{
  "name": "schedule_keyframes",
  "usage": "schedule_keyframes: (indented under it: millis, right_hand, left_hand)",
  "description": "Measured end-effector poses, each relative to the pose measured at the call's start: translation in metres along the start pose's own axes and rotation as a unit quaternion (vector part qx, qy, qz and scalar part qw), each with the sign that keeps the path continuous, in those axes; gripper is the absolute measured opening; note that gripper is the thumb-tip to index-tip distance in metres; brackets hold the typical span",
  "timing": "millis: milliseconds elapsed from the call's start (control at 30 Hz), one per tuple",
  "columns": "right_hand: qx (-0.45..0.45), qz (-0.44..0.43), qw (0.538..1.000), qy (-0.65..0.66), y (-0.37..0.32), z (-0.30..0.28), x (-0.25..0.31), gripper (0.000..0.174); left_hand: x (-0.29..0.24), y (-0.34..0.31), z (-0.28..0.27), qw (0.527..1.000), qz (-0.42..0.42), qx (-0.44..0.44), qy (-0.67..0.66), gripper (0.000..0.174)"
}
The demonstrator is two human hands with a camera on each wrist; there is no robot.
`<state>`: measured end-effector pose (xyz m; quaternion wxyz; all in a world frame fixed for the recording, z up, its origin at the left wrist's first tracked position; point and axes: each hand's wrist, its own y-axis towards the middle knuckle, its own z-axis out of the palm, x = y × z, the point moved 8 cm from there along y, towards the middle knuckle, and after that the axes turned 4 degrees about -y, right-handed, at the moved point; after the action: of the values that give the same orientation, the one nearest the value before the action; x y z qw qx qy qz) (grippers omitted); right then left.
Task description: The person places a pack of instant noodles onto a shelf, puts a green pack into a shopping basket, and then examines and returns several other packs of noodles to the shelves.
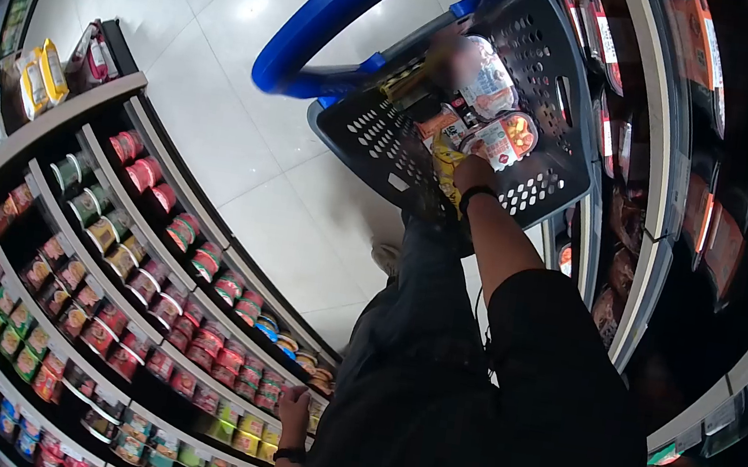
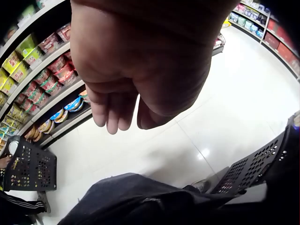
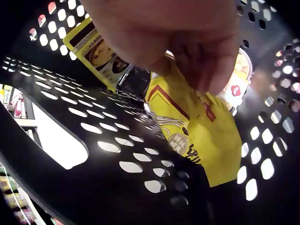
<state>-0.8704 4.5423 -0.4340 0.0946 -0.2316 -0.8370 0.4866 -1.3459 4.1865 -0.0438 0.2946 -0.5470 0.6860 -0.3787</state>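
Aisle of a shop. Underfoot, floor (image 1: pixel 220 109) of pale glossy tiles with a ceiling light mirrored in them. Left side: shelves (image 1: pixel 104 274) in dark tiers, stocked with rows of lidded cups and bowls in red, green and yellow, running from near to far. Right side: chilled cabinet (image 1: pixel 670 206), dark inside, with tray packs on its tiers.

Far centre: basket (image 1: pixel 377 139) of black perforated plastic, with a blue handle (image 1: pixel 327 19) raised at its left.

- In it: clear-topped tray packs (image 1: pixel 500 137) and a yellow packet (image 3: pixel 201 126) against the near wall.
- right hand (image 1: pixel 474 173): inside the basket, fingertips pinching the yellow packet's top edge.
- left hand (image 2: pixel 136 70): near left, hanging beside the shelves, fingers loosely curled, holding nothing.
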Motion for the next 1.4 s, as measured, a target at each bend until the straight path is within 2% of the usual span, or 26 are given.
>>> schedule_keyframes:
  millis: [33,67,200,300,333,367,433,467,600,633,700,767,800,833,900,933,1000,1033,1067,1100,1133,1167,1233,1300,1367,1400]
  right_hand:
    - [-0.009,-0.024,0.999,-0.029,0.0,0.002,-0.001,0.027]
    - [-0.066,-0.056,0.996,-0.028,-0.018,-0.006,-0.003,0.024]
    - [-0.076,-0.063,0.995,0.026,-0.079,-0.019,-0.029,0.021]
    - [-0.119,-0.125,0.98,0.101,-0.124,-0.044,-0.029,0.02]
    - [-0.103,-0.149,0.978,0.101,-0.139,-0.054,-0.025,0.019]
    - [-0.088,-0.174,0.976,0.1,-0.152,-0.06,-0.02,0.019]
    - [-0.14,-0.193,0.966,0.095,-0.178,-0.081,-0.014,0.019]
    - [-0.144,-0.23,0.959,0.077,-0.194,-0.092,-0.006,0.017]
    - [-0.142,-0.303,0.942,0.032,-0.271,-0.133,0.026,0.018]
    - [-0.136,-0.324,0.936,0.013,-0.295,-0.146,0.036,0.018]
    - [-0.129,-0.318,0.939,-0.014,-0.347,-0.18,0.049,0.019]
    - [-0.163,-0.344,0.924,-0.035,-0.401,-0.2,0.067,0.018]
    - [-0.198,-0.341,0.918,-0.03,-0.429,-0.214,0.074,0.016]
    - [-0.203,-0.332,0.921,-0.03,-0.453,-0.223,0.077,0.016]
    - [-0.334,-0.381,0.862,-0.024,-0.512,-0.251,0.09,0.012]
    - [-0.333,-0.387,0.86,0.016,-0.527,-0.256,0.092,0.008]
    - [-0.36,-0.36,0.861,0.01,-0.561,-0.279,0.097,0.008]
    - [-0.375,-0.341,0.862,0.005,-0.572,-0.283,0.096,0.008]
    - [-0.4,-0.325,0.856,0.031,-0.573,-0.285,0.09,0.011]
    - [-0.424,-0.307,0.85,0.059,-0.572,-0.284,0.083,0.014]
    - [-0.442,-0.295,0.836,0.139,-0.569,-0.283,0.072,0.019]
    - [-0.463,-0.283,0.812,0.214,-0.568,-0.28,0.061,0.026]
    - [-0.582,-0.188,0.723,0.321,-0.585,-0.264,0.031,0.027]
    - [-0.666,-0.064,0.645,0.369,-0.605,-0.229,0.001,0.031]
    - [-0.595,-0.041,0.566,0.568,-0.58,-0.163,-0.033,0.028]
    - [-0.54,-0.042,0.569,0.619,-0.57,-0.135,-0.041,0.029]
  left_hand:
    - [-0.002,0.009,-0.008,1.0,0.007,-0.014,-0.021,0.02]
    - [-0.022,0.012,-0.013,1.0,0.024,0.001,-0.015,0.023]
    - [-0.114,0.021,-0.02,0.992,0.116,0.031,0.032,0.023]
    - [-0.177,0.034,-0.018,0.98,0.188,0.052,0.045,0.023]
    - [-0.194,0.047,-0.015,0.975,0.204,0.073,0.058,0.023]
    - [-0.235,0.035,-0.012,0.955,0.274,0.065,0.097,0.023]
    - [-0.275,0.046,-0.008,0.943,0.297,0.069,0.131,0.028]
    - [-0.311,0.029,-0.001,0.903,0.392,0.076,0.156,0.029]
    - [-0.406,-0.024,0.029,0.825,0.521,0.123,0.182,0.031]
    - [-0.423,-0.035,0.039,0.786,0.553,0.142,0.238,0.035]
    - [-0.458,-0.08,0.054,0.66,0.672,0.172,0.288,0.06]
    - [-0.483,-0.133,0.053,0.587,0.734,0.162,0.3,0.079]
    - [-0.492,-0.153,0.053,0.551,0.747,0.214,0.303,0.085]
    - [-0.5,-0.165,0.049,0.543,0.752,0.219,0.303,0.085]
    - [-0.494,-0.196,0.041,0.417,0.824,0.216,0.319,0.075]
    - [-0.496,-0.197,0.037,0.407,0.828,0.22,0.318,0.075]
    - [-0.48,-0.21,0.034,0.27,0.866,0.269,0.325,0.047]
    - [-0.472,-0.212,0.033,0.254,0.866,0.281,0.326,0.047]
    - [-0.478,-0.196,0.038,0.437,0.758,0.374,0.309,0.036]
    - [-0.472,-0.172,0.042,0.597,0.604,0.443,0.287,0.035]
    - [-0.472,-0.177,0.036,0.582,0.651,0.438,0.215,0.039]
    - [-0.467,-0.167,0.042,0.566,0.653,0.45,0.225,0.039]
    - [-0.477,-0.144,0.049,0.6,0.607,0.506,0.126,0.038]
    - [-0.477,-0.167,0.028,0.596,0.614,0.503,0.122,0.037]
    - [-0.479,-0.18,0.017,0.594,0.62,0.499,0.118,0.036]
    - [-0.482,-0.173,0.02,0.643,0.548,0.525,0.101,0.035]
